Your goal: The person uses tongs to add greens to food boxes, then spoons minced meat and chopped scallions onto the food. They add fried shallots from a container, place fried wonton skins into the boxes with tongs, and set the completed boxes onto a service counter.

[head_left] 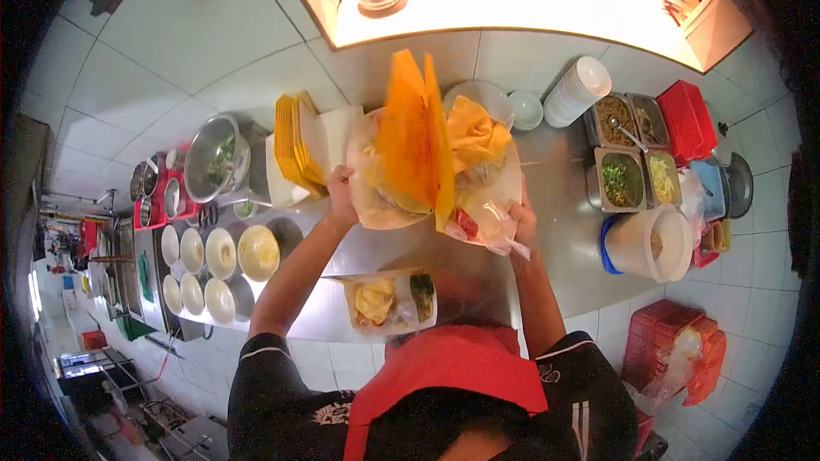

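My left hand grips the outer edge of an open paper meal box; its food is partly hidden. On the other side, my right hand is closed on the edge of a second open meal box. Their orange lids stand up between the two boxes, slightly blurred. A folded yellow-orange food piece lies in the right-hand box, with a clear plastic bag and something red near my right hand. Close to my body, a third open meal box holds yellow food and dark greens.
Stacked yellow boxes and a steel bowl stand left, behind several white bowls. At right are steel food trays, a white tub and stacked white bowls. A tiled wall and bright serving opening border the steel counter.
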Available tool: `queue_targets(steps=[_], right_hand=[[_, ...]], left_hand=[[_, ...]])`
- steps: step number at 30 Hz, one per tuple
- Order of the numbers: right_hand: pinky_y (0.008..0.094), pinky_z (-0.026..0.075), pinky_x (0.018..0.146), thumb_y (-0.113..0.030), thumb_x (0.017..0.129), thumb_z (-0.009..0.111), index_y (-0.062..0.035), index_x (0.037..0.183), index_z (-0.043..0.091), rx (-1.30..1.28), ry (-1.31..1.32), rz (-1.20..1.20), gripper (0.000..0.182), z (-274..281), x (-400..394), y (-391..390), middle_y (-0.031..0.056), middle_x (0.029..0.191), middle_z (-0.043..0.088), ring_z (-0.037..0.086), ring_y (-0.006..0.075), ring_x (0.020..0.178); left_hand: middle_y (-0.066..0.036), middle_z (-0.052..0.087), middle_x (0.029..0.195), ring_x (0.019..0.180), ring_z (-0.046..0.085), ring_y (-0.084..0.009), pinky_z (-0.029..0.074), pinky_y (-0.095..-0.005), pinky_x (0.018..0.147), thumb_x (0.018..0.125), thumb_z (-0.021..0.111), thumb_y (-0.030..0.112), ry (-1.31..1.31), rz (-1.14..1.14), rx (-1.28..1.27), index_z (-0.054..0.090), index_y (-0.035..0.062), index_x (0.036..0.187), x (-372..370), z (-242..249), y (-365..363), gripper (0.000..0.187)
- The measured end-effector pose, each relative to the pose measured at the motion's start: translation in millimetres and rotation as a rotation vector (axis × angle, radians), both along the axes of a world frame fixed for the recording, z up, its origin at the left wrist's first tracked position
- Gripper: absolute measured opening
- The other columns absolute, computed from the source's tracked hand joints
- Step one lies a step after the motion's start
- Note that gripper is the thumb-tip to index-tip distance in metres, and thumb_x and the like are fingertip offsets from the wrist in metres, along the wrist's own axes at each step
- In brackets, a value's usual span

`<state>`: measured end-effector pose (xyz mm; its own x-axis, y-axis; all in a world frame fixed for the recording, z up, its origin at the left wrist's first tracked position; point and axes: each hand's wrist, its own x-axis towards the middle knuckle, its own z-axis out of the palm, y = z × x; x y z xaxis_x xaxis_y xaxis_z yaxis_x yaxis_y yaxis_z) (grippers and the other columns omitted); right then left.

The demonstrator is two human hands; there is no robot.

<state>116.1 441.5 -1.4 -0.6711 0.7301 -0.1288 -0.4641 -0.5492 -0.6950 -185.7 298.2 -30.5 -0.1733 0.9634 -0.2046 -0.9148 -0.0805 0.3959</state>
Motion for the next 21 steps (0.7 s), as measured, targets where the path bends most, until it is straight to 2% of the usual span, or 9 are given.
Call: queue_targets(steps=[4, 5, 7, 9, 12, 14, 16, 18, 21], right_hand=[[0.034, 0.047, 0.097, 0.004, 0.071, 0.043, -0.0043, 0.143, 0.032, 0.078, 0.154, -0.089, 0.074, 40.5, -17.9, 54.8, 0.0139, 0.133, 0.049, 0.055, 0.026, 0.115], [0.0335, 0.047, 0.096, 0.003, 0.072, 0.044, -0.004, 0.143, 0.033, 0.111, 0.162, -0.111, 0.072, 48.3, -22.7, 72.5, 0.0134, 0.131, 0.05, 0.055, 0.0251, 0.114], [0.036, 0.047, 0.098, -0.003, 0.085, 0.044, 0.0003, 0.139, 0.041, 0.026, 0.105, -0.077, 0.054, 47.7, -27.8, 130.1, 0.0128, 0.13, 0.054, 0.054, 0.0228, 0.118], [0.0356, 0.049, 0.094, -0.007, 0.091, 0.043, -0.001, 0.136, 0.044, 0.058, 0.179, -0.026, 0.045, 73.2, -35.2, 175.6, 0.0118, 0.126, 0.056, 0.057, 0.0206, 0.114], [0.033, 0.052, 0.087, -0.012, 0.095, 0.043, -0.0022, 0.132, 0.048, 0.196, 0.131, -0.048, 0.039, 123.5, -54.5, 226.2, 0.0105, 0.12, 0.059, 0.06, 0.0178, 0.105], [0.0308, 0.054, 0.081, -0.014, 0.095, 0.046, -0.0024, 0.13, 0.05, 0.34, 0.059, -0.09, 0.037, 140.5, -67.9, 265.6, 0.0094, 0.114, 0.061, 0.062, 0.0166, 0.096], [0.0288, 0.054, 0.075, -0.016, 0.094, 0.05, -0.0023, 0.126, 0.054, 0.491, -0.007, -0.109, 0.035, 134.5, -82.6, 313.4, 0.008, 0.107, 0.063, 0.062, 0.0161, 0.084], [0.0277, 0.053, 0.076, -0.011, 0.091, 0.055, 0.0005, 0.12, 0.055, 0.551, 0.036, 0.002, 0.031, 81.7, -98.3, 409.6, 0.0083, 0.104, 0.063, 0.062, 0.0147, 0.09], [0.0272, 0.052, 0.07, -0.013, 0.088, 0.06, 0.002, 0.109, 0.06, 0.963, -0.083, 0.028, 0.026, 64.3, -130.5, 467.2, 0.009, 0.098, 0.065, 0.063, 0.0148, 0.086]], left_hand=[[-0.018, 0.057, 0.127, 0.115, 0.056, -0.0353, 0.042, -0.045, 0.104, 0.084, 0.036, 0.029, 0.007, 0.012, 0.294, 0.049, -0.0045, 0.129, -0.7, 33.9, 53.7, 0.058], [-0.019, 0.057, 0.126, 0.114, 0.056, -0.0353, 0.042, -0.0447, 0.104, 0.084, 0.036, 0.029, 0.159, 0.109, 0.126, 0.049, -0.0056, 0.128, 9.1, 64.2, 69.2, 0.057], [-0.02, 0.057, 0.124, 0.113, 0.056, -0.0354, 0.042, -0.0441, 0.104, 0.085, 0.034, 0.029, 0.452, 0.314, -0.215, 0.05, -0.0079, 0.125, 30.3, 137.0, 101.5, 0.057], [-0.025, 0.055, 0.125, 0.115, 0.055, -0.0368, 0.04, -0.0445, 0.105, 0.086, 0.033, 0.029, 0.27, 0.32, -0.076, 0.047, -0.0102, 0.125, -20.8, 96.3, 150.6, 0.058], [-0.027, 0.052, 0.128, 0.116, 0.054, -0.0392, 0.041, -0.0467, 0.104, 0.087, 0.032, 0.027, 0.306, 0.122, -0.024, 0.045, -0.0099, 0.127, -12.1, 152.5, 206.1, 0.057], [-0.028, 0.051, 0.129, 0.116, 0.054, -0.0409, 0.042, -0.0489, 0.102, 0.087, 0.03, 0.027, 0.26, 0.149, 0.019, 0.043, -0.0097, 0.128, -7.7, 163.2, 252.2, 0.057], [-0.027, 0.052, 0.129, 0.115, 0.054, -0.0429, 0.043, -0.0518, 0.1, 0.087, 0.027, 0.026, 0.161, 0.084, 0.089, 0.044, -0.0087, 0.128, -40.9, 145.1, 308.3, 0.056], [-0.027, 0.052, 0.128, 0.115, 0.054, -0.0431, 0.042, -0.0518, 0.101, 0.087, 0.028, 0.026, 0.291, 0.139, 0.003, 0.044, -0.0084, 0.128, -54.6, 157.2, 342.4, 0.056], [-0.026, 0.058, 0.121, 0.11, 0.057, -0.0411, 0.043, -0.0508, 0.1, 0.087, 0.028, 0.026, 0.383, 0.153, -0.007, 0.049, -0.0074, 0.125, -72.7, 169.7, 377.2, 0.055]])
